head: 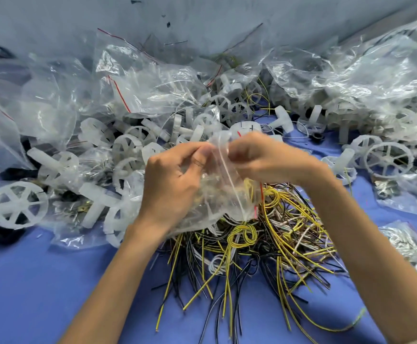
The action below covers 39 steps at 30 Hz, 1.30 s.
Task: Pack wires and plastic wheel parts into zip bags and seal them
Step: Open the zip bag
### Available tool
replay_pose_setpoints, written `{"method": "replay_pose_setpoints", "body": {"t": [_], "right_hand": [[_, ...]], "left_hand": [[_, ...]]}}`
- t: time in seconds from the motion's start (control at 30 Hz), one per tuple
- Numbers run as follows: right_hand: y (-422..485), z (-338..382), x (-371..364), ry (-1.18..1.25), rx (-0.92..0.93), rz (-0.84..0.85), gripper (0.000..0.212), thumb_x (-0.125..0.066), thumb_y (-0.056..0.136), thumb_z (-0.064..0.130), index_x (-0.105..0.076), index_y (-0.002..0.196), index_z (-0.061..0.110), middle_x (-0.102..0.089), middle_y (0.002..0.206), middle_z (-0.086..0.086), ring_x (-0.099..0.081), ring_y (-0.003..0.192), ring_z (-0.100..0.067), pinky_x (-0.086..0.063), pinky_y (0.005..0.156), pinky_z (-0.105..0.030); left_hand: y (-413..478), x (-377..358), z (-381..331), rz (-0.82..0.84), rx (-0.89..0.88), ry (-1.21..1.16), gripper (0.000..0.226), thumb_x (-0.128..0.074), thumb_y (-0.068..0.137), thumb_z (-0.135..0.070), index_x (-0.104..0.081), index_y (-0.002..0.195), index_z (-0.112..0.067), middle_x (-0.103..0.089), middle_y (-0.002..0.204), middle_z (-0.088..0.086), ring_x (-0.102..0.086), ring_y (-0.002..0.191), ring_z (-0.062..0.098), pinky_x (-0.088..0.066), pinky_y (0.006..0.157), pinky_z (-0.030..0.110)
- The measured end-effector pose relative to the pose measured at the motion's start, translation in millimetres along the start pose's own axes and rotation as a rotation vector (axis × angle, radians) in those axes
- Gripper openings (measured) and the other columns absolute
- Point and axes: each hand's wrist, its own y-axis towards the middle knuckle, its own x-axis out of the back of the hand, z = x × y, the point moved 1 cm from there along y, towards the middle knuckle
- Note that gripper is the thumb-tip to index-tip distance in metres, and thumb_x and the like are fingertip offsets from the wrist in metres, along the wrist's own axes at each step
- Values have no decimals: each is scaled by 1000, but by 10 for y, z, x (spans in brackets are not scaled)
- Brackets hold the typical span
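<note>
Forearms (118, 281) got cut off at the bottom; left hand (175, 180) and right hand (264, 157) both pinched 1 zip bag (225, 202), contents too blurry.

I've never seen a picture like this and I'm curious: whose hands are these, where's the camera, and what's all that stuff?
No machine here, just a person's two hands. The camera sits on their head, looking down. The left hand and right hand pinch a small clear plastic zip bag near its top. Below lies a heap of thin yellow, black and white wires on a blue table. Around are white plastic spoked wheels and crumpled clear bags.
</note>
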Motion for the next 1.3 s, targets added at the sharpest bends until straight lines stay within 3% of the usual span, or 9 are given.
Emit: {"method": "replay_pose_setpoints", "body": {"t": [0.17,0.23,0.33,0.57,0.67,0.83,1.03,1.2,1.3], "right_hand": [[-15,-602,551,-191,-279,-720,16,-60,89,23,-64,95,9,-67,66,-2,-64,57,-8,-57,61,-33],[-21,-929,579,-391,-611,-613,45,-58,87,47,-54,118,16,-69,88,-12,-67,88,-25,-53,79,-40],[1,-1239,385,-546,-796,-362,74,-52,81,68,-36,137,22,-63,114,-17,-57,109,-34,-42,74,-38],[149,-1373,265,-357,-651,-613,50,-69,77,53,-49,92,10,-53,81,-7,-50,78,-23,-29,56,-32],[67,-1311,313,-75,-488,-755,43,-78,74,37,-54,96,9,-58,82,-3,-53,71,-17,-37,48,-20],[-185,-1012,529,267,-215,-936,33,-79,72,12,-52,91,18,-61,109,-6,-60,89,-15,-53,78,-23],[-474,-561,639,605,131,-563,36,-72,72,1,-57,97,22,-69,114,-5,-63,108,-23,-50,83,-25],[-451,-251,487,779,224,-173,48,-78,58,11,-57,101,11,-65,112,-15,-62,103,-35,-50,87,-51],[-369,-111,351,754,163,24,62,-84,59,19,-49,110,9,-62,114,-17,-62,99,-33,-53,78,-46]], "left_hand": [[-9,-20,7,18,-39,48,14,-57,93,-25,-67,102,-23,-63,78,-18,-62,69,6,-51,56,23],[-11,-25,4,43,-52,49,14,-55,93,-27,-66,102,-24,-62,79,-19,-61,66,3,-50,57,19],[-23,-27,15,67,-53,39,13,-55,93,-26,-64,102,-26,-60,79,-24,-61,70,-4,-48,59,13],[-44,-17,53,56,38,-43,17,-52,93,-30,-66,100,-25,-63,79,-24,-59,66,-9,-45,56,7],[-45,-5,57,53,117,-83,30,-46,90,-43,-68,100,-26,-71,84,-12,-66,69,4,-58,56,34],[-49,-7,56,61,164,-117,33,-46,90,-45,-70,100,-24,-73,88,-5,-68,76,21,-56,57,49],[-45,11,81,21,218,-161,33,-48,91,-41,-72,100,-19,-73,87,-8,-68,78,7,-58,62,28],[-47,5,58,16,209,-187,32,-49,89,-45,-71,96,-23,-73,86,-4,-67,78,24,-57,64,38],[-54,13,51,4,180,-195,31,-48,89,-49,-72,94,-29,-72,85,0,-66,77,31,-56,65,46]]}}
